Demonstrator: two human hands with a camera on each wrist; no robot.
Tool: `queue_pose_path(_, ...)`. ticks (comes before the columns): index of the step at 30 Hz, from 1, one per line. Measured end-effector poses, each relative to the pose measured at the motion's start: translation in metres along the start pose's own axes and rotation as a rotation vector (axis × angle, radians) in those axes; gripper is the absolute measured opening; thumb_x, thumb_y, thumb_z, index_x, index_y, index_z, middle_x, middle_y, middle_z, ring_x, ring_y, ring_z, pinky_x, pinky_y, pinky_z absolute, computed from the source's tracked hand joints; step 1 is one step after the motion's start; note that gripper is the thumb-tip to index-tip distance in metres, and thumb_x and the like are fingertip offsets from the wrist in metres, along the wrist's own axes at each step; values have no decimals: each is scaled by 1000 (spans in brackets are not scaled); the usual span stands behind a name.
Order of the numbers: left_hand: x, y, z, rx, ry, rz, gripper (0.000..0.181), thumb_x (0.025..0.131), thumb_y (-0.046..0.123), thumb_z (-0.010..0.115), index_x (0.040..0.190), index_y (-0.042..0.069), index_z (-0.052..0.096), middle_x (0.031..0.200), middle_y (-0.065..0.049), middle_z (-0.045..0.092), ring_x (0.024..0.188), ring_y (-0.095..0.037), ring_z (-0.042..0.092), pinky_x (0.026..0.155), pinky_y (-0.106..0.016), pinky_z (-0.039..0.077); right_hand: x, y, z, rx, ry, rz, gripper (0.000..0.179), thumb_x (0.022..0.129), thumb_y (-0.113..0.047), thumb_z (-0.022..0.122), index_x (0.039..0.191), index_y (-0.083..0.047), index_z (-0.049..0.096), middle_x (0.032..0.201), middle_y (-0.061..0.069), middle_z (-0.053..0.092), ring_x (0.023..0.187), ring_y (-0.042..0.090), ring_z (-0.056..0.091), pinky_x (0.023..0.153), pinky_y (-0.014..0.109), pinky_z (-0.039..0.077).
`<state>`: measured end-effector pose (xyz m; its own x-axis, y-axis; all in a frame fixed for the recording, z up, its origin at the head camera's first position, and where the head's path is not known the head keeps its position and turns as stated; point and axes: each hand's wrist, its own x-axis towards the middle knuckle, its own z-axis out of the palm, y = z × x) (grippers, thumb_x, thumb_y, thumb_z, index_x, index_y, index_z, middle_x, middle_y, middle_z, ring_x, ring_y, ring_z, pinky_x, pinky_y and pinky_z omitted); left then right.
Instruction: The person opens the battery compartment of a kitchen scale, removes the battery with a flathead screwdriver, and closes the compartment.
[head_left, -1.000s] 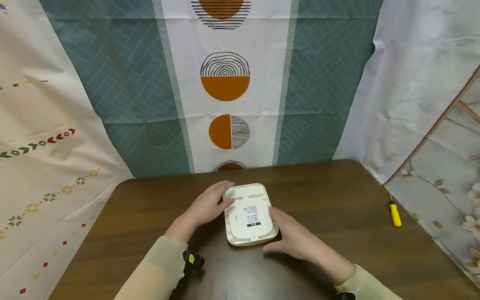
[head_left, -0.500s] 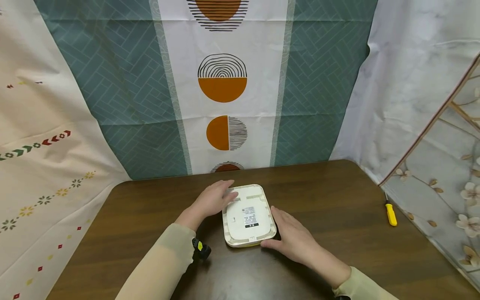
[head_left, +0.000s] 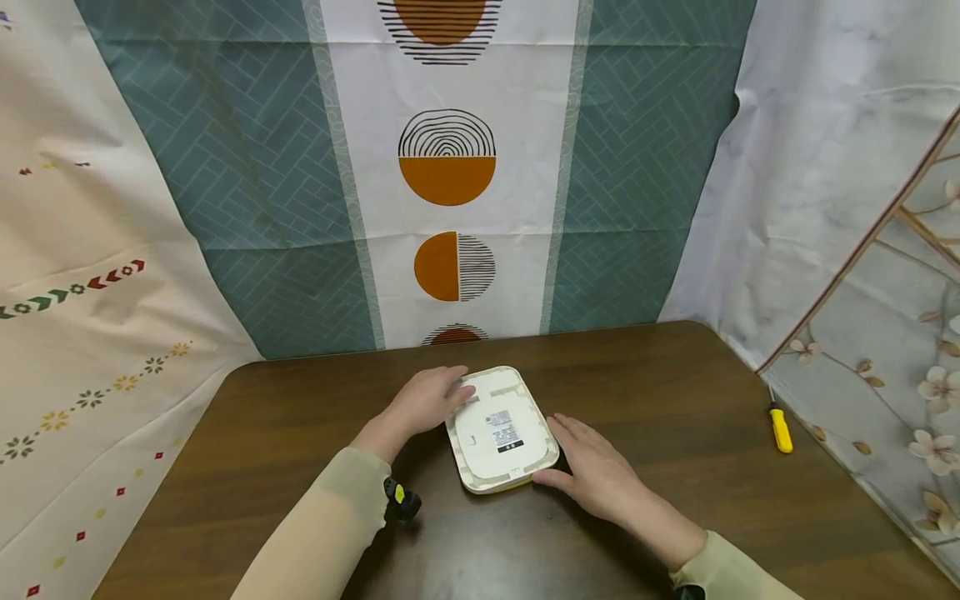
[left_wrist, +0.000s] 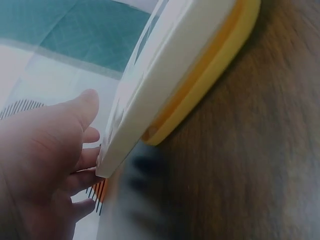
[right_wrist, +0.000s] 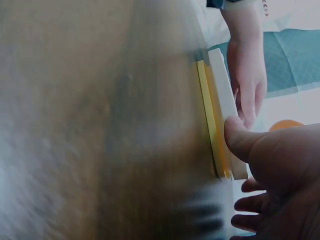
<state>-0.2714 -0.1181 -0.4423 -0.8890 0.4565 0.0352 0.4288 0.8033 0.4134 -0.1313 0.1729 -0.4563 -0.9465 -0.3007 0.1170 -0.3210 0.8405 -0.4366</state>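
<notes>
A flat white square device with rounded corners lies on the table, its printed label facing up. Underneath it is a yellow layer, visible from the side in both wrist views. My left hand is at the far left corner, fingers at the edge and thumb over the upper face, apart from the rim in the left wrist view. At the near right corner, my right hand has its thumb against the side edge and its fingers along the right side. Neither hand's fingers are tightly curled.
A screwdriver with a yellow handle lies by the table's right edge, its tip towards the back. The brown wooden table meets a patterned cloth behind. More cloth hangs at the left and right sides.
The white device has turned slightly counterclockwise, its near edge shifting right. My right hand has moved a little right with it. The left hand has shifted slightly right since one second ago.
</notes>
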Motion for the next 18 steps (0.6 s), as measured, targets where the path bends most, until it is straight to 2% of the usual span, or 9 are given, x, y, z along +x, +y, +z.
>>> queue_pose_path(8,-14,-8,0,-3,30,-4,60,113,43,63,161,7,57,156,-12,64,145,-36,57,125,-54,40,5,7,-9,10,-19,11,72,101,-44,81,157,-5,59,164,24,51,153,49,45,120,68,40)
queue_pose_path(15,-37,-8,-2,4,48,-43,60,113,42,64,161,7,56,156,-14,64,147,-34,57,132,-58,26,9,14,-10,-7,-39,38,66,105,-44,77,154,-3,62,162,25,52,154,49,42,122,68,37)
queue_pose_path(18,-48,-9,-2,8,72,-53,59,112,39,67,160,7,57,154,-15,65,144,-35,59,131,-58,28,12,15,-10,-19,-35,40,61,106,-40,75,151,0,64,162,26,52,156,50,39,124,68,34)
